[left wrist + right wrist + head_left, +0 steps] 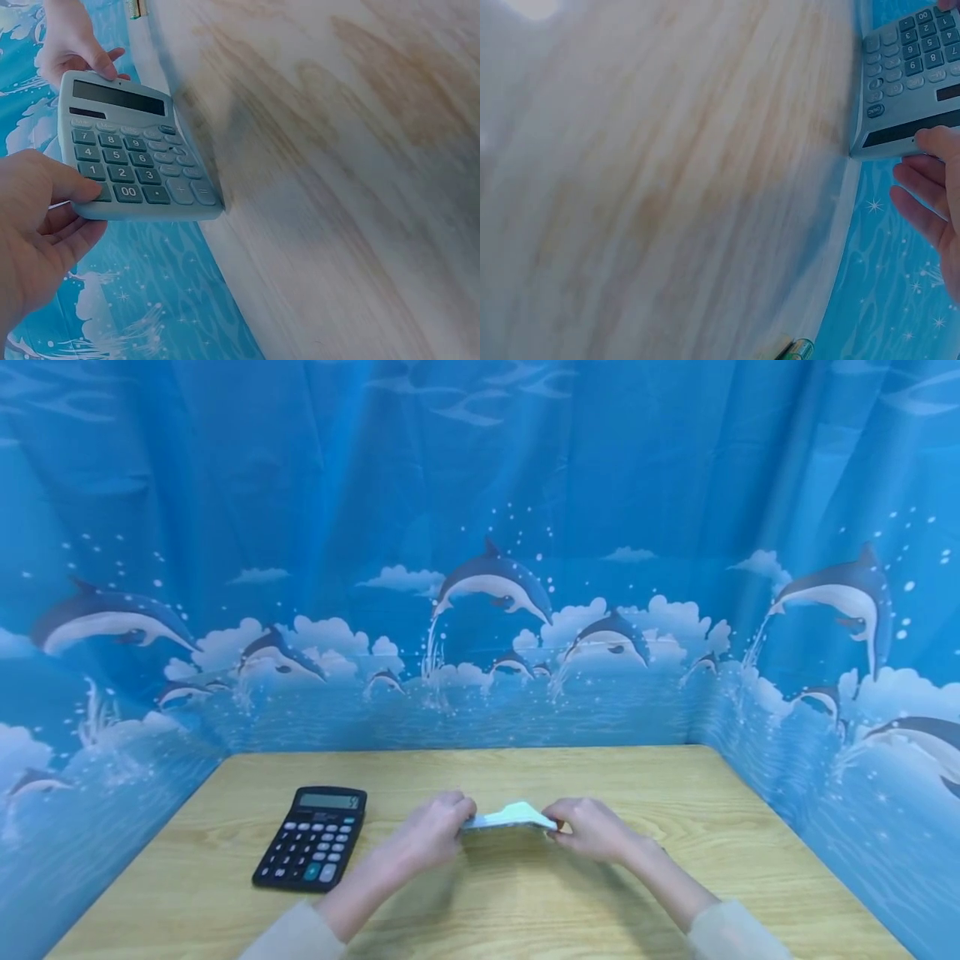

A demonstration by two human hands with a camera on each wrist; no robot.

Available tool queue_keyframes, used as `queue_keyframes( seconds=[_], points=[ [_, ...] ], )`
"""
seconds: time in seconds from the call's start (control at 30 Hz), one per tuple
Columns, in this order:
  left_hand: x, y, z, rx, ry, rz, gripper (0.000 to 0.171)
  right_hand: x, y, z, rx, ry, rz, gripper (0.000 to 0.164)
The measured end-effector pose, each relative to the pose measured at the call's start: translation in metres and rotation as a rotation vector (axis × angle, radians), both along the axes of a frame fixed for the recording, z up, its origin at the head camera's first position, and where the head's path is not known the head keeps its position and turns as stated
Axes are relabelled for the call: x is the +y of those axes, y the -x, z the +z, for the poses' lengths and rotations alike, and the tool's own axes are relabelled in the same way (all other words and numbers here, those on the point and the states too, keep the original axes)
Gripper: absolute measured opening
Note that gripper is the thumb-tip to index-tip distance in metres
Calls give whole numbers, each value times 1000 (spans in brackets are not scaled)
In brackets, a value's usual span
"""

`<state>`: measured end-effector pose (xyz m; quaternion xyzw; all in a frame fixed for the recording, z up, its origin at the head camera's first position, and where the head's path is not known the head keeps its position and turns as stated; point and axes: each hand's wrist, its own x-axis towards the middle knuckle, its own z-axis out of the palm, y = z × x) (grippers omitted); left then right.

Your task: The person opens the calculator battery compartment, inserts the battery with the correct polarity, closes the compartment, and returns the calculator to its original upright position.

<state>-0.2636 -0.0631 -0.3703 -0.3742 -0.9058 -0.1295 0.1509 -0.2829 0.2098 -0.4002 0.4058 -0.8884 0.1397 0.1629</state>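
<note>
You hold the pale blue, flat plastic calculator [513, 816] to the right of the black plastic desk calculator [309, 842], gripping opposite ends, probably to steady it. Your left hand [429, 837] pinches the keypad end, thumb over the lower keys; your right hand [600, 831] pinches the display end, both closed to its thickness. The light wooden table [660, 785]'s left edge runs left of the black calculator; wider working room lies to its right.

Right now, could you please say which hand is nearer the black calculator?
Left: the left hand is right of the black calculator; the right hand is farther right. Both grip a pale calculator.
</note>
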Motion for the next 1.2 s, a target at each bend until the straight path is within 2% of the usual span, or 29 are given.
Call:
queue_keyframes(
  seconds=[0.13, 0.37, 0.8, 1.0, 1.2],
  points=[
    [-3, -3, -3, -9, -11, 0, 23, -1, -2, -2, -22, -33, -20, 18],
    [-5, -8, -6, -110, 46, 47, 24, 0, -5, -6, 10, -106, 19, 28],
    [-6, -12, -19, -202, 155, 98, 31, -3, -7, -14, 217, -251, 84, 21],
    [-5, -14, -25, -222, 147, 135, 32, -6, -6, -17, 314, -299, 89, 19],
    [-5, -16, -31, -229, 125, 132, 30, -9, -7, -19, 365, -355, 82, 21]
  ],
)
